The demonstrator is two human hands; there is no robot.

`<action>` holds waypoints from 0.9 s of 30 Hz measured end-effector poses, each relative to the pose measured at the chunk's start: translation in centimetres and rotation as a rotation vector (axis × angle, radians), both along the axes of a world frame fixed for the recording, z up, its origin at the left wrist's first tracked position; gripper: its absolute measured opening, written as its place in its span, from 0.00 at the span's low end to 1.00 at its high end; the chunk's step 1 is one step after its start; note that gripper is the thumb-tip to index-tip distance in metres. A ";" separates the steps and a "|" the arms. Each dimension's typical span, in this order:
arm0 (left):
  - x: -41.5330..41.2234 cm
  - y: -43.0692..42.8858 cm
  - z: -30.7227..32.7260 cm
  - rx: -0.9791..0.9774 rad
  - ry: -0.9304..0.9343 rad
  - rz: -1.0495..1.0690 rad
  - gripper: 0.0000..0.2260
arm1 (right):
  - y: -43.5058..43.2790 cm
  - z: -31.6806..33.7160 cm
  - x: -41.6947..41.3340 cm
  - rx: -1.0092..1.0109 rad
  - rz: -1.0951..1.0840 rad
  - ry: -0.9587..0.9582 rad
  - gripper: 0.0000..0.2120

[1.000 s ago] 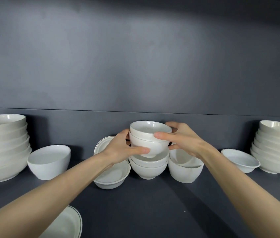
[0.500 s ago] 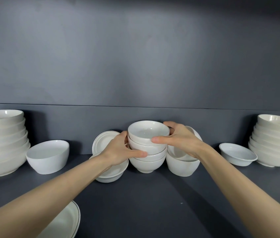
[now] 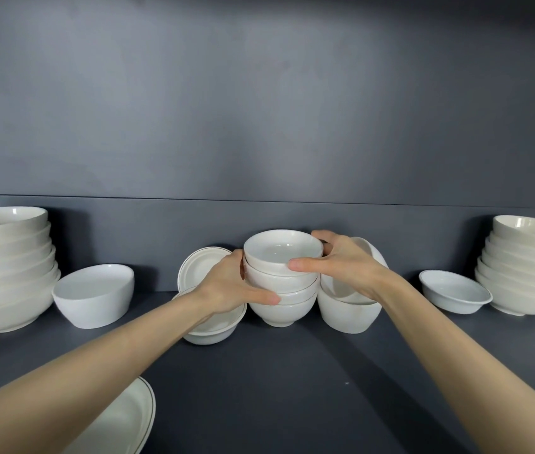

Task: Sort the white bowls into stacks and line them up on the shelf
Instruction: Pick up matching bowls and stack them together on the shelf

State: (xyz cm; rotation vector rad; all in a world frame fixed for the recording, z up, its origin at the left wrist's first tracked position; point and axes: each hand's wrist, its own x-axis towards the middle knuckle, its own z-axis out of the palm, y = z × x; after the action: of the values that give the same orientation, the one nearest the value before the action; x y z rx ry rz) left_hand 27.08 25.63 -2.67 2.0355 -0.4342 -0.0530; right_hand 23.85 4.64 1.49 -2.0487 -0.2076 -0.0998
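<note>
Starting nearest: a thin-rimmed dish (image 3: 122,421) sits at the front edge, bottom L. Past it is the bare dark shelf (image 3: 292,371).

Mid-shelf, both hands are clamped on the stack of small bowls (image 3: 281,290). The left hand (image 3: 227,286) wraps the lower bowls w/ its thumb across the front. The right hand (image 3: 341,267) grips the top bowl, thumb on its front, fingers behind the rim. The high/low split is prob. to keep the nested bowls square & stop the top one rocking. The stack's foot looks down on the shelf.

Just beside it on the L are shallow rimmed bowls (image 3: 213,326). Close on the R is a deeper bowl (image 3: 345,312) w/ another tipped inside, unsorted I'd say.

Further out are a tilted single bowl (image 3: 94,294) on the L and a shallow bowl (image 3: 454,291) on the R. The big L stack (image 3: 4,267) & big R stack (image 3: 521,267) look finished. At the very back, a leaning dish (image 3: 200,267) rests on the wall.
</note>
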 end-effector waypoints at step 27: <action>-0.2 0.4 0.3 -0.172 -0.118 -0.039 0.29 | 0.7 0.0 -0.6 0.107 -0.040 -0.010 0.15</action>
State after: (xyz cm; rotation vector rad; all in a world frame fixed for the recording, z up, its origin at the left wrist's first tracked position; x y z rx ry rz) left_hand 26.85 26.07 -2.41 1.8672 -0.5338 0.0784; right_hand 23.30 5.39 1.44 -1.9468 -0.1639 -0.1431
